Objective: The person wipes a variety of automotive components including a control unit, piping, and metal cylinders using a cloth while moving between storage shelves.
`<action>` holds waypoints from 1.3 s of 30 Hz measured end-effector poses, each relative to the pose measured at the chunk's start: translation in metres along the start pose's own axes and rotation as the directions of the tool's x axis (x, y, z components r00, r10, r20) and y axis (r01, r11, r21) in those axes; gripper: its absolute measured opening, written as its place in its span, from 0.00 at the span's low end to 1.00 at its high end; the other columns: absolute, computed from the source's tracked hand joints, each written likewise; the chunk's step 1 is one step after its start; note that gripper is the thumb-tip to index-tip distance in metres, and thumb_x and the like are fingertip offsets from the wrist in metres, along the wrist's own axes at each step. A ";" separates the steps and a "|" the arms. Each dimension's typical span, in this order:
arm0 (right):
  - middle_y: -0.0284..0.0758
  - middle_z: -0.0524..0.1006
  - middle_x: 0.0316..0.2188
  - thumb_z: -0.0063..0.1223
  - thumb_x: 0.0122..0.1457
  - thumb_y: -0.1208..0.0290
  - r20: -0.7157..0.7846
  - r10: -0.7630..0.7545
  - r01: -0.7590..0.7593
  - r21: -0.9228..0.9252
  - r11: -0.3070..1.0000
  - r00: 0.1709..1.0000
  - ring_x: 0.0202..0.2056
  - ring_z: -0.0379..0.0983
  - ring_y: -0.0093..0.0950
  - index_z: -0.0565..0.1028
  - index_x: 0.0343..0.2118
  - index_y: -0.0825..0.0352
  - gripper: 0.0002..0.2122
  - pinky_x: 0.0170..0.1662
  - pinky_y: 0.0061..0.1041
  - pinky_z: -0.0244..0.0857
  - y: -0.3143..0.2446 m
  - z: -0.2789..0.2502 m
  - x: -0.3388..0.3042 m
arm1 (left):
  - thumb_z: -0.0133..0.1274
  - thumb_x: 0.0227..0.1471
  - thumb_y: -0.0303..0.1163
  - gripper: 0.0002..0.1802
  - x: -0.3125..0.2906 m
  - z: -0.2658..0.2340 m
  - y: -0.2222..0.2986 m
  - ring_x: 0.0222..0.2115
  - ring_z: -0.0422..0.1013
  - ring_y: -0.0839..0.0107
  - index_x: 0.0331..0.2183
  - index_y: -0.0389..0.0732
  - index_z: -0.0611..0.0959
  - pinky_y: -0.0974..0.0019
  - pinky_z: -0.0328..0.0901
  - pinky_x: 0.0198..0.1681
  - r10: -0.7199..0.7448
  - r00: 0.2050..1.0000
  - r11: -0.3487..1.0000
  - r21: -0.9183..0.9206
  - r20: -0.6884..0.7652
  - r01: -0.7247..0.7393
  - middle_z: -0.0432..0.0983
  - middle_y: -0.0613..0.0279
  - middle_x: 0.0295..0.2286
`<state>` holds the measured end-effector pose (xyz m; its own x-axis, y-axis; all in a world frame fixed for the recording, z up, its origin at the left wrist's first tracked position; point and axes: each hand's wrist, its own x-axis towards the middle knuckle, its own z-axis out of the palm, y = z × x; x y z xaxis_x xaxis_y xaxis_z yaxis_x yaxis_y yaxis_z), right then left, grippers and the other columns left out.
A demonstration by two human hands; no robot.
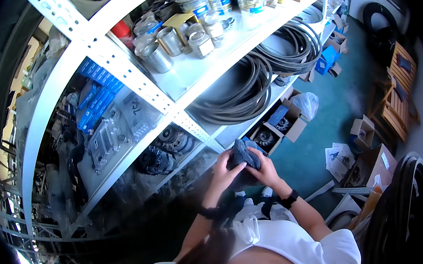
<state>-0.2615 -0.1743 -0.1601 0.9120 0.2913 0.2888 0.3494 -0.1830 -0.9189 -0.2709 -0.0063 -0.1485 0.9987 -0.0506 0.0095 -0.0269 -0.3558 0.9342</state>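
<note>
Both my hands hold a dark grey crumpled cloth in front of a white metal shelving unit. My left hand grips the cloth from the left and below. My right hand grips it from the right. Each wrist wears a dark band. The cloth sits just in front of the edge of a lower shelf, near an open cardboard box holding round metal parts.
Metal cans stand on the upper shelf. Coiled black rubber belts lie on the middle shelf. Blue boxes and bagged parts fill the left bays. Cardboard boxes, papers and black tyres sit on the green floor at right.
</note>
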 end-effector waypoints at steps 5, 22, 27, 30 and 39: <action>0.42 0.71 0.37 0.54 0.42 0.73 -0.047 -0.059 0.052 -0.143 0.988 0.997 0.38 0.68 0.42 0.64 0.45 0.61 0.23 0.41 0.30 0.63 -0.008 -0.012 0.032 | 0.54 0.44 0.32 0.26 -0.009 -0.001 0.004 0.43 0.61 0.63 0.46 0.36 0.66 0.65 0.55 0.48 0.193 0.961 0.959 0.247 -0.199 -0.141 0.63 0.54 0.42; 0.39 0.69 0.34 0.52 0.44 0.73 -0.060 -0.405 0.304 -0.563 0.769 0.912 0.32 0.69 0.38 0.63 0.47 0.58 0.23 0.35 0.30 0.65 -0.081 0.007 0.234 | 0.44 0.50 0.34 0.22 0.057 -0.297 0.137 0.42 0.67 0.67 0.47 0.37 0.66 0.68 0.63 0.43 -0.159 0.936 0.970 -0.227 -0.314 0.088 0.68 0.54 0.42; 0.34 0.71 0.32 0.52 0.44 0.70 0.101 -0.265 0.252 -0.737 0.627 0.959 0.35 0.68 0.34 0.66 0.45 0.58 0.21 0.37 0.32 0.63 -0.058 0.043 0.277 | 0.44 0.51 0.35 0.21 0.094 -0.293 0.174 0.41 0.67 0.70 0.47 0.38 0.67 0.69 0.62 0.43 -0.042 0.970 0.999 -0.007 -0.239 0.042 0.68 0.56 0.41; 0.33 0.72 0.31 0.52 0.44 0.69 0.136 -0.225 0.236 -0.827 0.510 0.965 0.35 0.68 0.33 0.68 0.44 0.57 0.20 0.37 0.32 0.63 -0.058 0.052 0.281 | 0.43 0.51 0.34 0.20 0.126 -0.296 0.169 0.41 0.67 0.71 0.47 0.39 0.67 0.66 0.60 0.44 -0.040 0.974 0.979 0.187 -0.222 0.083 0.68 0.58 0.42; 0.33 0.72 0.32 0.54 0.43 0.68 0.158 -0.077 0.169 -0.728 0.665 0.984 0.33 0.67 0.34 0.68 0.44 0.57 0.21 0.38 0.30 0.63 -0.065 0.038 0.290 | 0.51 0.47 0.38 0.34 0.278 -0.311 0.134 0.48 0.59 0.66 0.52 0.38 0.57 0.65 0.54 0.51 0.091 0.922 0.774 0.555 0.376 -0.303 0.59 0.50 0.48</action>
<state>-0.0279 -0.0427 -0.0267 0.8370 0.4495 0.3121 0.5426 -0.7557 -0.3668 0.0165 0.2217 0.0902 0.9018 -0.4302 -0.0405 -0.3479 -0.7785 0.5224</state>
